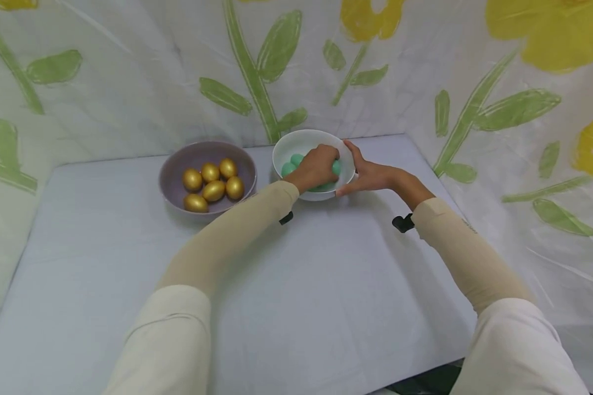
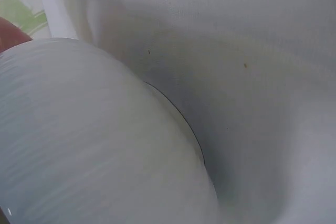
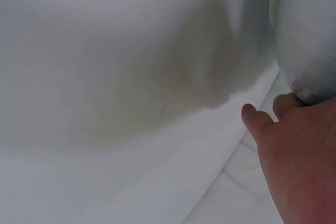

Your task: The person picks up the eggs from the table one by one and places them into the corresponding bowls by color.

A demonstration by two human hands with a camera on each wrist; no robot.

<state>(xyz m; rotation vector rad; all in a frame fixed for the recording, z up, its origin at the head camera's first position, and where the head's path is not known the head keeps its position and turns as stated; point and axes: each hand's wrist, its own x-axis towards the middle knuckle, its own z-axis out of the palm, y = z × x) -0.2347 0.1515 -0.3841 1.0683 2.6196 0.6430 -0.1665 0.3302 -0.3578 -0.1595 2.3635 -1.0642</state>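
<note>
My left hand (image 1: 318, 167) reaches down into a white bowl (image 1: 283, 148), its fingers curled at a mint-green egg (image 1: 336, 167) on the bowl's right side. More green eggs (image 1: 287, 169) lie in the bowl, partly hidden under this hand. With thumb and fingers spread round the outer right side, my right hand (image 1: 372, 174) holds the bowl. In the left wrist view the white bowl (image 2: 100, 135) fills the lower left and hides most of the hand. The right wrist view shows the right hand (image 3: 299, 156) with fingertips against the bowl's wall (image 3: 310, 35).
Left of the white bowl stands a mauve bowl (image 1: 170, 178) holding several golden eggs (image 1: 214, 191). Both bowls are near the back edge of a table (image 1: 326, 307) under a pale cloth. Behind it hangs a curtain (image 1: 143, 82) with yellow flowers and green leaves.
</note>
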